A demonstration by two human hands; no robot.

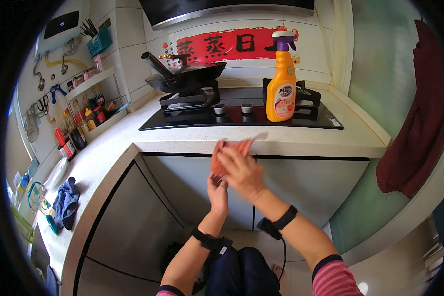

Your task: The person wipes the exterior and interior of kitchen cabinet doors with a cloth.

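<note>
In front of the counter edge, my right hand presses an orange-red cloth, and its fingers are blurred by motion. Just below, my left hand grips a thin, shiny metal object that goes up into the cloth. Most of that object is hidden, so its kind cannot be told. A blurred greyish patch shows past the cloth's upper right, perhaps the object's far end. Behind my hands, an orange spray bottle with a purple and white trigger head stands upright on the black gas hob.
A lidded black wok sits on the left burner, its handle pointing up and left. Sauce bottles line the left wall. A blue cloth lies on the left counter. A dark red towel hangs at right.
</note>
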